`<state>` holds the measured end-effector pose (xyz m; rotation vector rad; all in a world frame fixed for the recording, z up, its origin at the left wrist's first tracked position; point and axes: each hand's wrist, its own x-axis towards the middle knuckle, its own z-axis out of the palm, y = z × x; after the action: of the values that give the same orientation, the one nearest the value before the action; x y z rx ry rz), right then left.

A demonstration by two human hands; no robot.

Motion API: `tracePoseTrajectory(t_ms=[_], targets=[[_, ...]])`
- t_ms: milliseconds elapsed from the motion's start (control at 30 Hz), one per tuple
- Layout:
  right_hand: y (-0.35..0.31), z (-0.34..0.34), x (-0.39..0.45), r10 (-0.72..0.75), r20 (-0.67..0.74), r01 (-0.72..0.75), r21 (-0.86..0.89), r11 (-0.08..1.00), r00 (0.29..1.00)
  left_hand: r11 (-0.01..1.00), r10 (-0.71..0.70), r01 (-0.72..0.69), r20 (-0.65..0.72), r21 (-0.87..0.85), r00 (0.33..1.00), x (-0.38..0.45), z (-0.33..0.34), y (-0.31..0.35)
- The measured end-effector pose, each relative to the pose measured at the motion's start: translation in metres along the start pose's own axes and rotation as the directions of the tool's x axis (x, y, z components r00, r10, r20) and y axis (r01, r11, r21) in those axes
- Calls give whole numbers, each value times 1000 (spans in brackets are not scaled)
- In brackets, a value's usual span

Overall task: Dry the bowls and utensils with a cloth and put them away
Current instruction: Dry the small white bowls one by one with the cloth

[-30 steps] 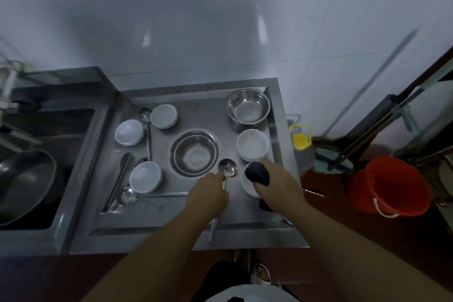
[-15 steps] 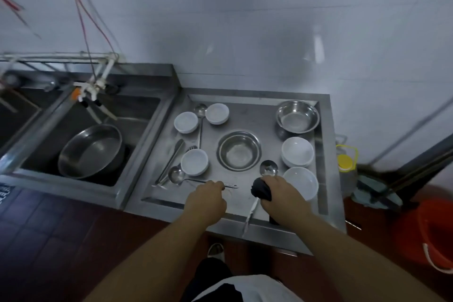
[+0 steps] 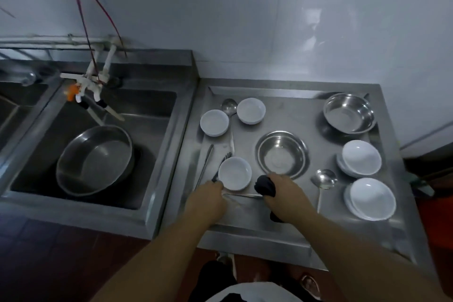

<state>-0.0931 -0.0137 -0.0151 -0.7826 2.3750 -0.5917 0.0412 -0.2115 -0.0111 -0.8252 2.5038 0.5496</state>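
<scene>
Both forearms reach forward, left hand [image 3: 207, 197] and right hand [image 3: 285, 193] each curled in a grip.

A crumpled black cloth [image 3: 265, 186] shows dark between the right hand's fingers [image 3: 279, 179]; just beyond the left hand's fingers [image 3: 215, 185] sits a plain white round bowl [image 3: 234, 173], on a dull grey steel worktop [image 3: 289, 115], beside a shiny silver steel bowl [image 3: 282, 154]

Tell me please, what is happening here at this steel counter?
A person is drying utensils. The left hand holds one end of a long metal utensil, and the right hand grips a dark cloth around its other end. White bowls and steel bowls sit around them on the counter, not yet put away.
</scene>
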Motion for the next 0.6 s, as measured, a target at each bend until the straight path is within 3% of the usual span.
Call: tracePoseTrajectory(t_ms=[200,600], targets=[[-44,26,38,238,-105,-203,270,941,966,1000,24,-23,81,-8,996,54,-13,-53],[-33,47,61,456,-94,-378,427,821,885,991,-9,23,114,-129,993,135,16,-31]])
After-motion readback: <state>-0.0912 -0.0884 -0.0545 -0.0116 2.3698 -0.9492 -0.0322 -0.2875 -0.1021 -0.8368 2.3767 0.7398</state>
